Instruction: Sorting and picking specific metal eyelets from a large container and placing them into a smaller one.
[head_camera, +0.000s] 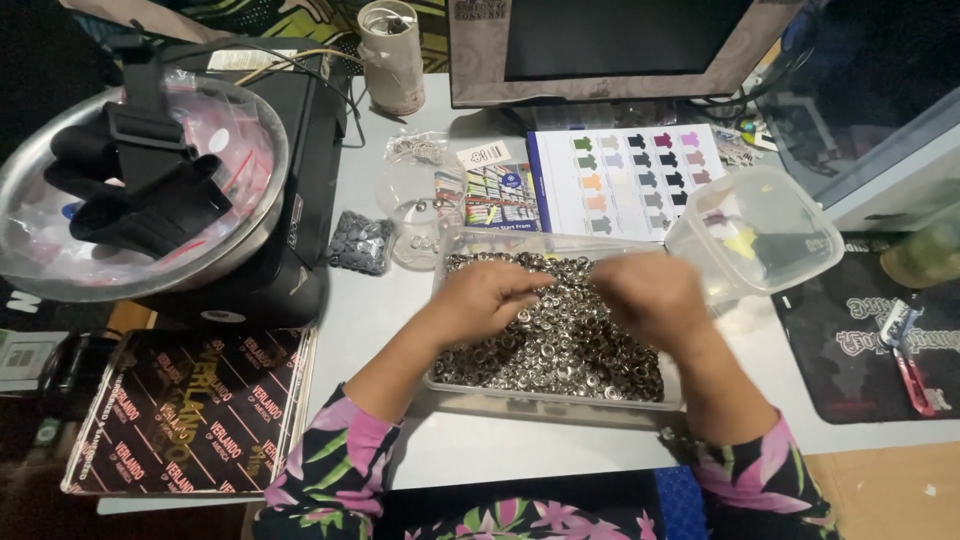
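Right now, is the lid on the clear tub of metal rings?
No. The clear tub stands open with both hands, left and right, in the metal rings; a clear lid lies beside it.

Bright overhead light on the desk — dark corners, slight wide-angle bend, hands faintly blurred.

Head view, steeply down, near desk

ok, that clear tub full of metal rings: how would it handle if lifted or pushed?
The tub is probably heavy for its size, being heaped with metal rings. Its thin clear walls may flex if lifted by one edge. The loose rings would likely shift and spill if it tips.
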